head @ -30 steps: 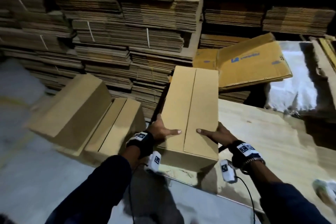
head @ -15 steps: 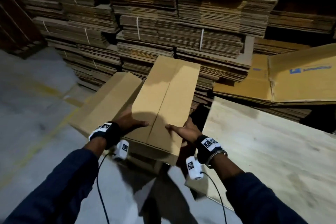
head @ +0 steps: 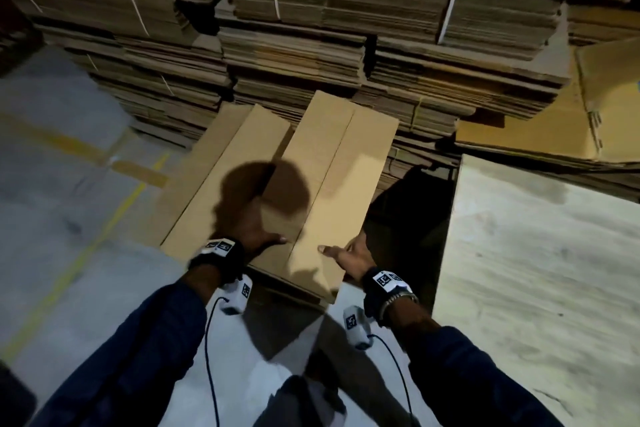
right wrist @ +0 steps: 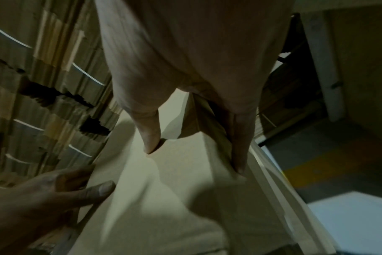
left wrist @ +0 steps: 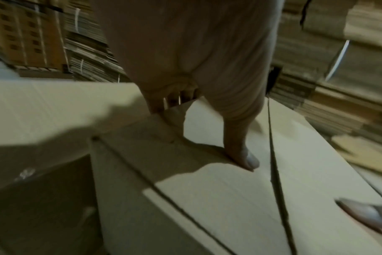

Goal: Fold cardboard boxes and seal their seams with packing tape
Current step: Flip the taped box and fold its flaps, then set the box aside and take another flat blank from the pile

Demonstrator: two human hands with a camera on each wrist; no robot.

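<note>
A plain brown cardboard box (head: 332, 184) with closed top flaps and a centre seam is held at its near end by both hands. My left hand (head: 256, 236) grips the left near edge, thumb (left wrist: 240, 151) flat on top and the other fingers (left wrist: 164, 103) down the side. My right hand (head: 349, 255) grips the right near corner, thumb (right wrist: 150, 134) on top and the other fingers (right wrist: 240, 146) along the side wall. The box (right wrist: 175, 181) lies close against a second folded box (head: 221, 177) on its left.
Tall strapped stacks of flat cardboard (head: 346, 28) wall off the far side. A pale plywood table (head: 536, 270) stands to the right, with flattened sheets (head: 554, 135) behind it. The grey floor (head: 69, 184) with yellow lines lies to the left.
Both hands have carried the box left, off the plywood table and over to the boxes on the floor. The grip is unchanged.
</note>
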